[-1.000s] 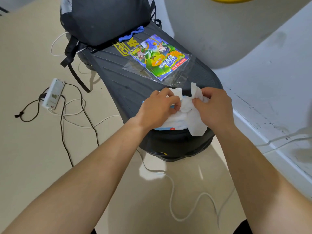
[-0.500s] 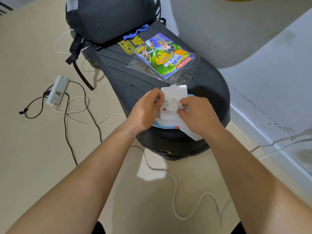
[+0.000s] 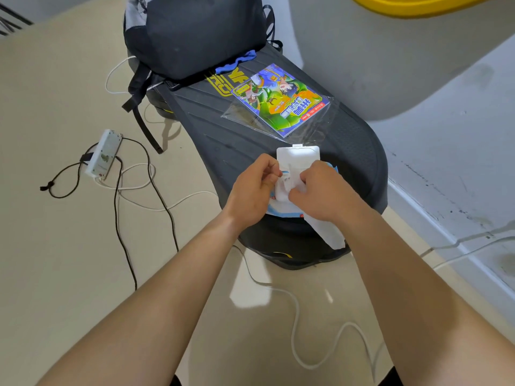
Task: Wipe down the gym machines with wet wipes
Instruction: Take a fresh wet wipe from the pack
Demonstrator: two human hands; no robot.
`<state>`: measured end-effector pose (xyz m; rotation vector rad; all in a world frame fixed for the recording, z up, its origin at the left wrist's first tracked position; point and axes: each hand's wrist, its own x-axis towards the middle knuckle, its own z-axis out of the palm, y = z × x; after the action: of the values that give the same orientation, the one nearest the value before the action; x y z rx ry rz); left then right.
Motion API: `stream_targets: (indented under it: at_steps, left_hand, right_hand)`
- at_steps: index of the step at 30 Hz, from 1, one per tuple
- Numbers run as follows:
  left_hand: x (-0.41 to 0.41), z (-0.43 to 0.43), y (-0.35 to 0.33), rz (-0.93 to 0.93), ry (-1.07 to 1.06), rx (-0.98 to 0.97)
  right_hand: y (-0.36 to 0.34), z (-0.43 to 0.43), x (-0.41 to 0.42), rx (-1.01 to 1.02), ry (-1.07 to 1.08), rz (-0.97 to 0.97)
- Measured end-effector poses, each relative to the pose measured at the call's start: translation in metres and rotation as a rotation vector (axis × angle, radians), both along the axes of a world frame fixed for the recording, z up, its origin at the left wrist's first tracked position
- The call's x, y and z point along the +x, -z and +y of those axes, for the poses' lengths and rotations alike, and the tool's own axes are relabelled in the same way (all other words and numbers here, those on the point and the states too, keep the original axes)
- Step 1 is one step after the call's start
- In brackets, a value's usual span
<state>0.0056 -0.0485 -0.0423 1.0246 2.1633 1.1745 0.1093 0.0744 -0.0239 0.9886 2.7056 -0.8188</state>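
Two bare forearms reach in from the bottom edge, and under them a white cable (image 3: 296, 316) loops across the glossy pale floor (image 3: 55, 274). Both hands meet over the near end of a black gym machine (image 3: 217, 140), a low ribbed platform with a rounded end.

The right hand (image 3: 323, 195) has its fingers curled round a white wet wipe (image 3: 327, 234), which hangs from under the palm and over the machine's near edge. Its thumb points toward the pack. The left hand (image 3: 252, 190) is curled too, thumb and forefinger pinching at the top of the wipes pack (image 3: 281, 208). The pack is blue and white, lies flat on the machine between the two hands and is mostly covered by them. Its white lid (image 3: 298, 158) stands flipped open on the far side.

To the left, on the floor, lies a white power strip (image 3: 103, 156) with black cords (image 3: 119, 218) and more white cable tangled round it.

Farther along the platform rests a bright comic book (image 3: 281, 100) in a clear sleeve (image 3: 315, 129), just beyond the lid. Behind it a dark backpack (image 3: 195, 32) sits on the machine's far end, its straps trailing down the left side — a scrap of blue cloth (image 3: 235, 64) pokes out at its base. A yellow object (image 3: 418, 4) shows at the top right edge.
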Motion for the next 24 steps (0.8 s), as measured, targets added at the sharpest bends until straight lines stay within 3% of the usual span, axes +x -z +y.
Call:
stream_targets:
  at_steps: [3, 7, 13, 24]
  left_hand:
    - [0.001, 0.0, -0.002, -0.012, 0.011, 0.02]
    - [0.002, 0.002, -0.001, 0.036, 0.028, 0.043]
    - [0.005, 0.009, -0.01, 0.025, -0.012, 0.092]
    - [-0.002, 0.007, -0.008, 0.017, -0.059, 0.063]
  right_hand:
    - [-0.003, 0.003, 0.001, -0.163, 0.077, 0.052]
    - [0.003, 0.006, 0.005, 0.001, 0.056, 0.144]
    - [0.006, 0.001, 0.006, 0.088, 0.134, 0.377]
    - [0.005, -0.001, 0.008, 0.018, -0.131, 0.067]
